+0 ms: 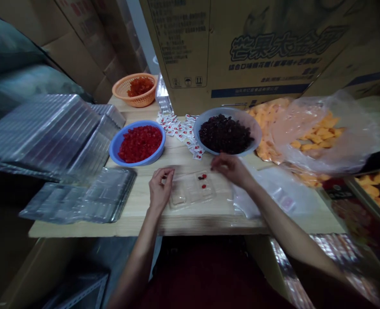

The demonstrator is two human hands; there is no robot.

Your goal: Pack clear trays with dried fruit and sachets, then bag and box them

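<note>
A clear plastic tray [191, 198] with shallow compartments lies on the table; a dark piece and red pieces [204, 186] sit in its right-hand part. Over the tray's left end, my left hand [159, 187] has its thumb and fingers pinched together; what they hold, if anything, is too small to make out. My right hand [231, 169] is also pinched, above the tray's right edge, with a small dark piece at its fingertips. Just beyond it stands a pale bowl [256, 131] of dark dried fruit [225, 134]. Farther left is a blue bowl [113, 150] of red fruit pieces [140, 143].
Small white-and-red packets [180, 128] lie scattered between the bowls. Stacked clear trays [45, 133] stand at left, an orange basket [141, 102] behind. On the right are a plastic bag [354, 128] of orange pieces and clear bags [270, 189]. Large cartons [241, 51] wall the back.
</note>
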